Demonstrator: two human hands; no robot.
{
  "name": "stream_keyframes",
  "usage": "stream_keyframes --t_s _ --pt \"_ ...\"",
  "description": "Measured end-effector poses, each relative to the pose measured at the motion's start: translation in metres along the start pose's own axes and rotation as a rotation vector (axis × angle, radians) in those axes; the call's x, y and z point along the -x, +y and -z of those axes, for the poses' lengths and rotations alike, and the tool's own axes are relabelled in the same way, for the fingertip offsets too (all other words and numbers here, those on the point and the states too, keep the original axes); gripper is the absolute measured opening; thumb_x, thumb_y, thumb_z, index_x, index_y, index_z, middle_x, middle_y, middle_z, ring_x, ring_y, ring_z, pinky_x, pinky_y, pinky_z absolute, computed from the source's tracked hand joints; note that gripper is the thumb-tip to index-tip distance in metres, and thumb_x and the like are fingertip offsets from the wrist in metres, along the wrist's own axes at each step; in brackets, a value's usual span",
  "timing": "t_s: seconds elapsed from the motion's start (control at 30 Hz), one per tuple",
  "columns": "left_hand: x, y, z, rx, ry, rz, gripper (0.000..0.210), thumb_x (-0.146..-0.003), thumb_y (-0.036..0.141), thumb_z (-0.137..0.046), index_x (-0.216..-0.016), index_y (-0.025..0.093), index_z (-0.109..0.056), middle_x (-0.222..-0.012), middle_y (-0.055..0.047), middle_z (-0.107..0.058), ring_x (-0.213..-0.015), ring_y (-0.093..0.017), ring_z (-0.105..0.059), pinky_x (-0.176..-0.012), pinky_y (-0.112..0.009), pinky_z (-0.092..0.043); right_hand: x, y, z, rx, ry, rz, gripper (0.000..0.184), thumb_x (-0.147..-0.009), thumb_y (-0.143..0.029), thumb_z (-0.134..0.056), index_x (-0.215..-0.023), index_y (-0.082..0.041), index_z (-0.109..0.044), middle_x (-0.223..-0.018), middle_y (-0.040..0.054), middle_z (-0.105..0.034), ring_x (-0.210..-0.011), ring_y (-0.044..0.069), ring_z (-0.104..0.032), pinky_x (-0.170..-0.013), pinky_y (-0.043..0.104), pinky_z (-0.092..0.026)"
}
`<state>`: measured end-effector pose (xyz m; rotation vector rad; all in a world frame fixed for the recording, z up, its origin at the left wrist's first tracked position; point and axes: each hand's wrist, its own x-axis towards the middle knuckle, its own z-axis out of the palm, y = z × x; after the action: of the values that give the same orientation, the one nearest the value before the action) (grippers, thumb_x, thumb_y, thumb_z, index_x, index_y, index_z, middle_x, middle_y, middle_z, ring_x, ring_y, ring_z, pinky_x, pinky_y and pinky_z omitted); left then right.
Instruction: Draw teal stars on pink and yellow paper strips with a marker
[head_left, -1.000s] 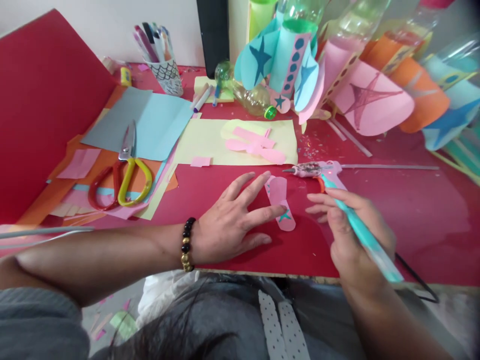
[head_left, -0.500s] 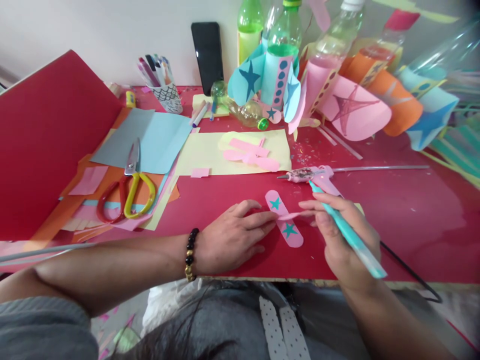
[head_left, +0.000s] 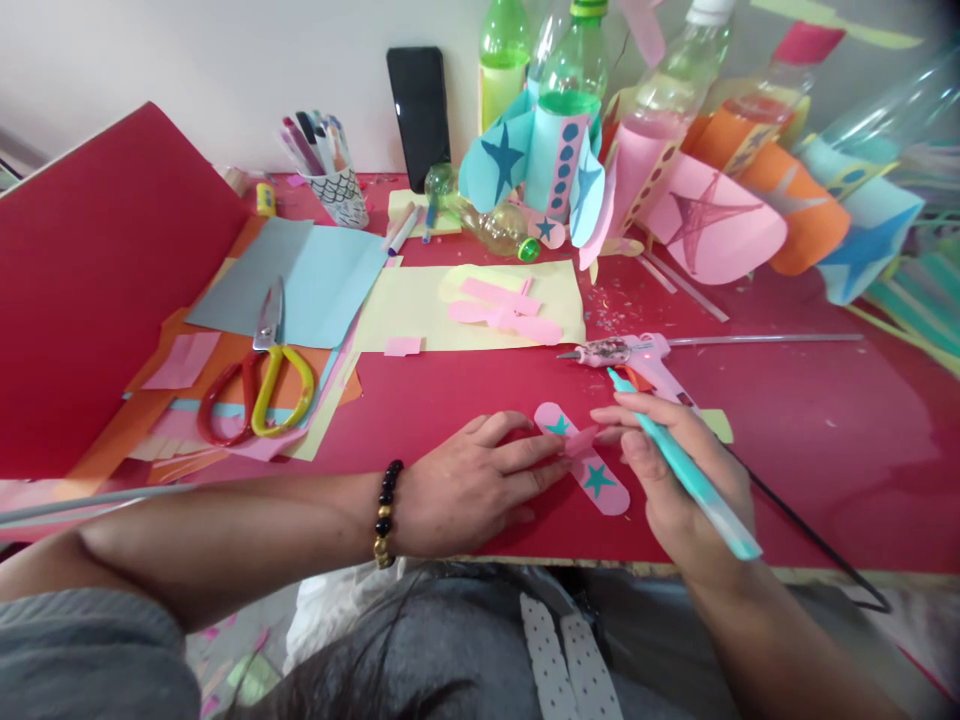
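A pink paper strip with two teal stars (head_left: 598, 480) lies slantwise near the table's front edge. Across its middle runs a second pink paper strip (head_left: 580, 441), partly covered by fingers. My left hand (head_left: 465, 487) is open, palm down, its stretched fingertips resting on the crossing strip. My right hand (head_left: 694, 485) is closed around a teal marker (head_left: 686, 475), tip pointing up and left. Its extended fingertips touch the strip's right end. Beyond it lies a pink glue gun (head_left: 619, 352).
Scissors (head_left: 283, 395) rest on coloured paper at left. Pale yellow paper (head_left: 405, 300) holds pink paper pieces (head_left: 506, 310). Decorated bottles (head_left: 566, 130) line the back right, beside a black phone (head_left: 420, 115) and a cup of pens (head_left: 337, 195). A red board (head_left: 97, 300) stands at left.
The starred strip has shifted slightly right and toward me. My left hand has moved a little right with it. The crossing strip now shows a broader face, and the marker's tip has moved slightly left.
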<state>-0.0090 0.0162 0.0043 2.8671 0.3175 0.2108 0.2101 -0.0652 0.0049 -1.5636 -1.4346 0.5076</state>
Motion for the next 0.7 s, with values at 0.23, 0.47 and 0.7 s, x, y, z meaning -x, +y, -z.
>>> stream_keyframes --t_s 0.23,0.47,0.7 --pt "0.0 0.002 -0.001 -0.028 0.003 0.009 0.028 -0.099 0.028 -0.046 -0.116 0.017 -0.065 -0.148 -0.001 -0.044 -0.124 -0.025 -0.043 -0.104 -0.04 -0.041 0.001 0.0 0.0 -0.001 -0.042 -0.013 0.024 -0.092 -0.03 -0.059 -0.115 -0.025 -0.063 -0.091 0.0002 -0.073 -0.078 0.014 -0.068 -0.074 0.028 -0.055" --pt "0.001 0.0 -0.001 -0.012 -0.002 0.002 0.027 -0.099 0.03 -0.047 -0.114 0.017 -0.065 -0.145 -0.003 -0.048 -0.122 -0.024 -0.044 -0.103 -0.039 -0.041 0.0 0.004 0.004 -0.075 -0.003 0.015 0.025 -0.092 -0.03 -0.058 -0.115 -0.025 -0.068 -0.09 0.002 -0.073 -0.076 0.017 -0.069 -0.066 0.031 -0.055" --pt "0.001 0.0 0.0 -0.01 -0.032 -0.004 0.034 -0.1 0.029 -0.043 -0.13 0.019 -0.057 -0.146 -0.003 -0.047 -0.123 -0.025 -0.043 -0.103 -0.041 -0.04 0.009 0.005 0.016 0.054 -0.024 -0.046 0.017 -0.091 -0.029 -0.06 -0.105 -0.025 -0.069 -0.078 -0.0006 -0.071 -0.069 0.015 -0.067 -0.06 0.027 -0.051"
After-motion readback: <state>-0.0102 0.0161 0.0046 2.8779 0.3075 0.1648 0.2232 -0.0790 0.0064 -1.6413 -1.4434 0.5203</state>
